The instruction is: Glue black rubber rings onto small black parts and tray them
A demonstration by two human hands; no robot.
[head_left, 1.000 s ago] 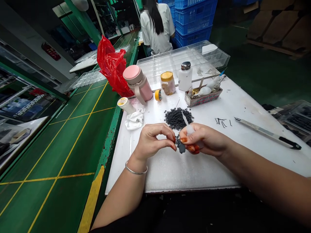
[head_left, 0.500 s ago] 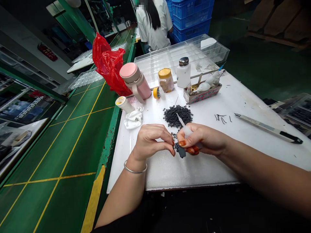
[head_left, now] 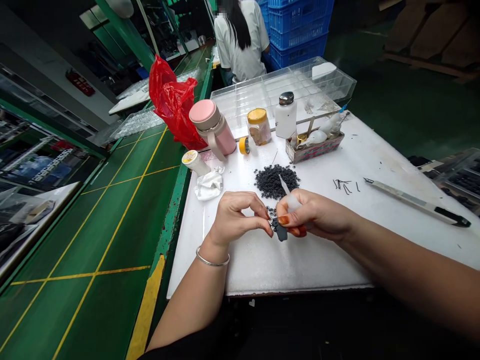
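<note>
My right hand (head_left: 315,212) is closed round a small white squeeze bottle (head_left: 293,202) with a thin pointed tip, which slants up and to the left. The same hand's thumb and fingers also grip a small dark grey flat piece (head_left: 281,232). At that piece's left edge, my left hand (head_left: 240,215) has thumb and fingertips brought close together in a pinch. What lies between them, if anything, is too small to make out. Just beyond both hands a heap of small black rings (head_left: 275,181) lies on the white work surface (head_left: 258,272), with several loose rings nearer the hands.
Rightward lie thin black strips (head_left: 343,185) and a utility knife (head_left: 416,202). Behind stand a small box of bottles (head_left: 315,150), a white pump bottle (head_left: 285,117), a jar (head_left: 258,127), yellow tape (head_left: 244,146), a pink flask (head_left: 215,132) and crumpled tissue (head_left: 209,186). A person (head_left: 242,45) sits beyond.
The whole view has shifted slightly, so things sit a little lower and further right. Both hands keep nearly the same pose at the grey piece.
</note>
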